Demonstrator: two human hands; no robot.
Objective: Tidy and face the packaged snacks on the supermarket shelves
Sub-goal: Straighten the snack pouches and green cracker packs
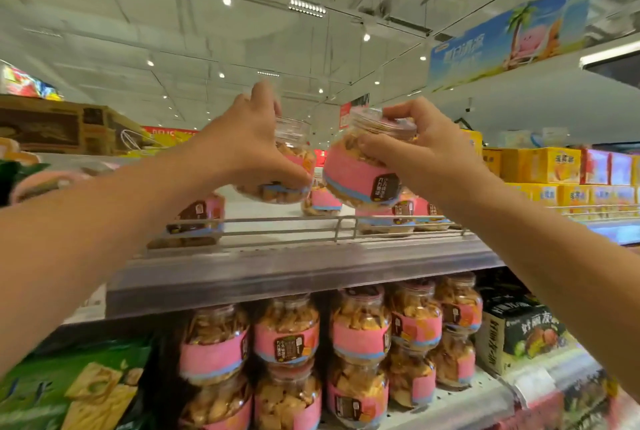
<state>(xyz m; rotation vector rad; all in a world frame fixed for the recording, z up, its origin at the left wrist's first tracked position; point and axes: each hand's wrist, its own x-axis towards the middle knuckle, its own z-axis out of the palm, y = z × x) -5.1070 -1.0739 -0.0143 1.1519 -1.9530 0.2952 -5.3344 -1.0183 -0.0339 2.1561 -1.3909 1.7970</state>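
I have both hands up over the top shelf (304, 267). My left hand (249, 149) has its fingers curled round one pink-banded snack jar (294, 166), my right hand (422, 149) grips a second jar (360, 170) near its lid (tilted). Both jars are lifted above the shelf's wire rail (343, 221).

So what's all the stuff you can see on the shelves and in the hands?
held jars: two, clear with pink labels, lifted above the top shelf, one in each hand
top shelf jars: several, pink labels, behind the wire rail
lower shelf jars: many, pink labels, stacked in two layers
green packs: bottom left
dark box: lower shelf, right
yellow boxes: far right
blue banner: overhead, right
hands: left hand and right hand, each gripping a jar
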